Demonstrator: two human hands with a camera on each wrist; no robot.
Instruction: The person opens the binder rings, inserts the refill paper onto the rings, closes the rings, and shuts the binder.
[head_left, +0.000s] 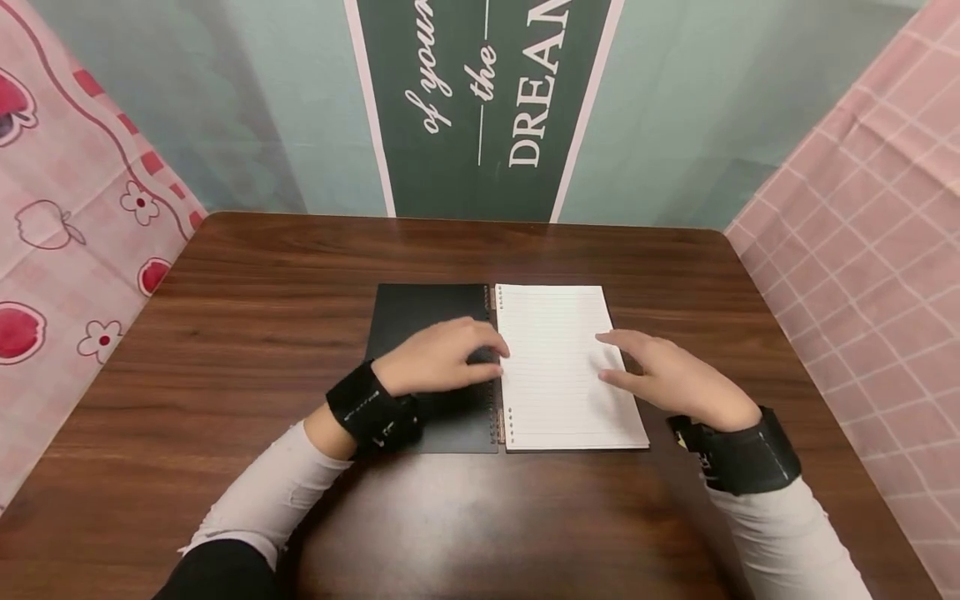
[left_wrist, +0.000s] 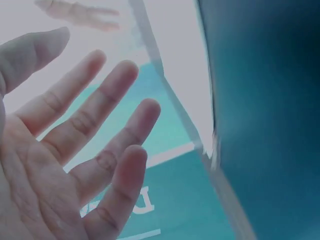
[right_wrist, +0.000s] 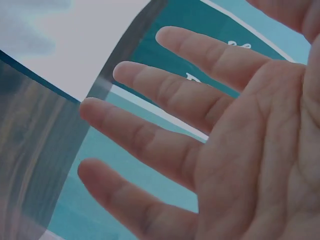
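A ring-bound notebook lies spread on the wooden table, its black cover (head_left: 427, 312) to the left and a white lined page (head_left: 558, 367) to the right. Above the cover hovers my left hand (head_left: 442, 358), fingertips near the binding rings (head_left: 495, 421). My right hand (head_left: 671, 375) is over the page's right edge, thumb and fingers spread apart. In the left wrist view the left hand (left_wrist: 75, 135) has its fingers spread with nothing in them. The right wrist view likewise shows the right hand (right_wrist: 215, 130) with extended fingers and nothing held.
The brown wooden table (head_left: 262, 283) reaches to a green wall hanging (head_left: 480, 183) with white lettering at the back. Pink patterned cloth (head_left: 82, 233) borders the left side, and pink checked cloth (head_left: 862, 250) the right. Both wrists wear black straps (head_left: 750, 454).
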